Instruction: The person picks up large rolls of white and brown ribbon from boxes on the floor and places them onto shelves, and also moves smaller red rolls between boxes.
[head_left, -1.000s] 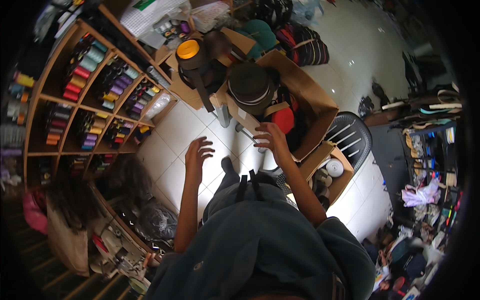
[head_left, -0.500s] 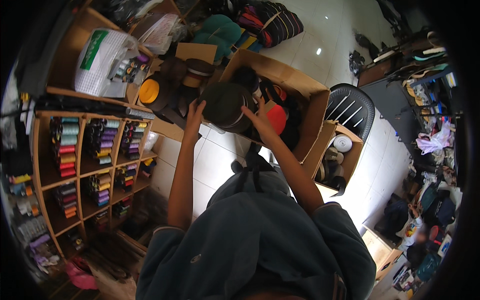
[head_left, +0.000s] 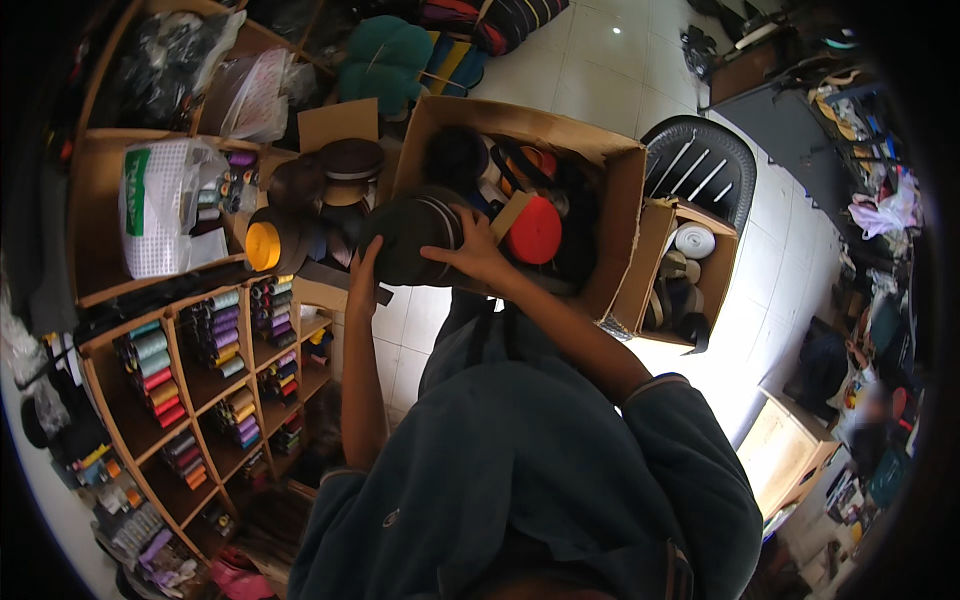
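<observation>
Between my two hands is a thick dark roll of webbing [head_left: 408, 240], with a pale stripe round its right end. My left hand [head_left: 366, 278] presses on its left side with the fingers partly behind it. My right hand [head_left: 474, 250] grips the right end, thumb in front and fingers over the top. The roll is at the near left corner of a large cardboard box [head_left: 622, 200]. Inside that box lie a bright red roll [head_left: 534, 228] and several dark rolls and straps. Left of my hands, a yellow-faced roll [head_left: 263, 246] and a brown roll [head_left: 352, 158] sit in a second, open box.
A wooden rack [head_left: 195, 410] of coloured thread spools stands at the left, with plastic bags [head_left: 155, 205] on the shelf above. To the right are a smaller box [head_left: 722, 245] of rolls and a black plastic chair [head_left: 735, 150]. Teal cushions [head_left: 385, 65] lie at the back.
My hands have carried the dark roll left, away from over the large box and closer to the yellow-faced roll. The whole view has turned a little.
</observation>
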